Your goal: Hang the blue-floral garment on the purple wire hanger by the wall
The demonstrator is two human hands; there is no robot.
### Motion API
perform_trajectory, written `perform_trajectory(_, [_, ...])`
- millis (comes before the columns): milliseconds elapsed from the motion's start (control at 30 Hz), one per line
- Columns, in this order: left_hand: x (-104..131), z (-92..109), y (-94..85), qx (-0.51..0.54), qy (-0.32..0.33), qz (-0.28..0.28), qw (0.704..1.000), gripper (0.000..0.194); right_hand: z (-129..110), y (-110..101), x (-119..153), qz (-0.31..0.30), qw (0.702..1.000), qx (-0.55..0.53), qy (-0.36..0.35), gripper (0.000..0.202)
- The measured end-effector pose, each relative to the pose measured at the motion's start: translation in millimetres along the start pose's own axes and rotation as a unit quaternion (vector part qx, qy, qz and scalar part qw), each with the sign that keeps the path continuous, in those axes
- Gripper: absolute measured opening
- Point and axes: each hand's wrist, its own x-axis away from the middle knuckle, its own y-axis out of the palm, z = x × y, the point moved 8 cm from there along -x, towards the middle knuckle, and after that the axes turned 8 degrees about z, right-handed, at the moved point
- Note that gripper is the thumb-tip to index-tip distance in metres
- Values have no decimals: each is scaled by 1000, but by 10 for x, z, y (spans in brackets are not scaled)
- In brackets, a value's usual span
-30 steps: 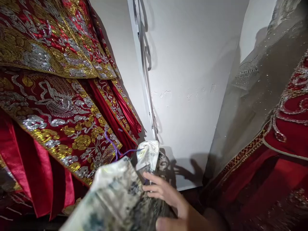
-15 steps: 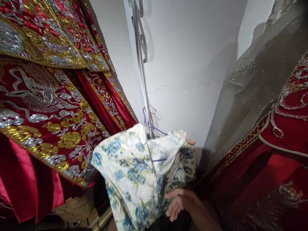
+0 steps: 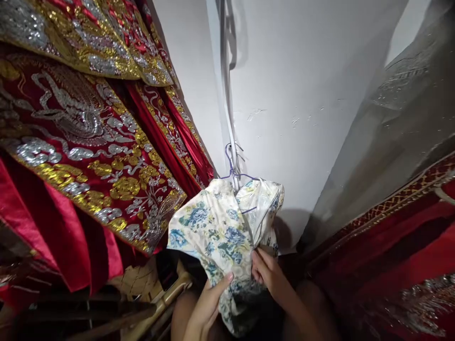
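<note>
A white garment with blue flowers (image 3: 216, 227) hangs on a thin purple hanger (image 3: 229, 163), whose hook is at a metal upright on the wall. The garment's front opening runs down its middle, and a bar of the hanger shows inside the neck. Low on the garment's left part, my left hand (image 3: 209, 300) grips the cloth, thumb on top and fingers hidden behind. My right hand (image 3: 266, 270) pinches the edge of the opening, its fingers curled at the cloth.
Red costumes with gold and silver embroidery (image 3: 124, 187) hang at the left. Another red garment (image 3: 401, 251) and a sheer grey cloth (image 3: 373, 128) are at the right. A bamboo-like frame (image 3: 167, 298) stands low at the left.
My left hand has come into view, holding the lower cloth. My right hand has moved up and closed on the opening's edge. The fingers behind the right shoulder no longer show.
</note>
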Motion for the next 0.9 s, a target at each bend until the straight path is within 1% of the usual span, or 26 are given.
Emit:
perform_trajectory(67, [13, -103, 29, -8, -14, -20, 1000, 67, -131, -61, -58, 0, 998, 56, -22, 45])
perform_trajectory(167, [-25, -134, 150, -30, 13, -57, 998, 73, -207, -191, -161, 9, 994, 105, -36, 46])
perform_trajectory(267, [-82, -107, 211, -34, 44, -61, 997, 74, -169, -290, -211, 15, 996, 80, -34, 49])
perform_trajectory(367, [-93, -106, 258, -31, 41, -59, 997, 78, -118, -326, -177, 17, 999, 26, -32, 47])
perform_trajectory(433, [-64, -135, 349, -23, 21, -81, 996, 77, -107, -317, -133, 12, 999, 4, -29, 42])
perform_trajectory(533, [-24, -181, 513, 1, -3, -116, 993, 70, -158, -283, -97, -14, 999, 13, -36, 35])
perform_trajectory(600, [-43, -224, 571, 12, -14, -120, 993, 67, -206, -274, -109, -37, 998, 32, -39, 36])
perform_trajectory(633, [-73, -247, 567, 18, -18, -111, 993, 66, -222, -280, -125, -47, 997, 44, -37, 37])
perform_trajectory(667, [-116, -262, 531, 26, -14, -89, 996, 65, -233, -297, -145, -51, 996, 57, -33, 38])
perform_trajectory(700, [-168, -255, 456, 36, 5, -51, 998, 65, -238, -324, -167, -50, 996, 71, -29, 39])
perform_trajectory(733, [-215, -217, 334, 44, 46, 9, 998, 64, -235, -353, -185, -47, 995, 85, -25, 39])
perform_trajectory(767, [-231, -151, 176, 45, 109, 87, 989, 64, -228, -377, -199, -43, 994, 100, -21, 39])
perform_trajectory(800, [-196, -67, 11, 33, 187, 172, 967, 64, -218, -392, -206, -42, 993, 111, -18, 39])
perform_trajectory(833, [-110, 17, -116, 8, 268, 248, 931, 63, -201, -389, -206, -45, 992, 118, -13, 38])
perform_trajectory(867, [-7, 85, -167, -29, 340, 295, 892, 63, -179, -366, -200, -54, 991, 120, -6, 37])
perform_trajectory(900, [74, 131, -134, -76, 397, 305, 862, 61, -158, -321, -190, -68, 991, 115, 1, 36])
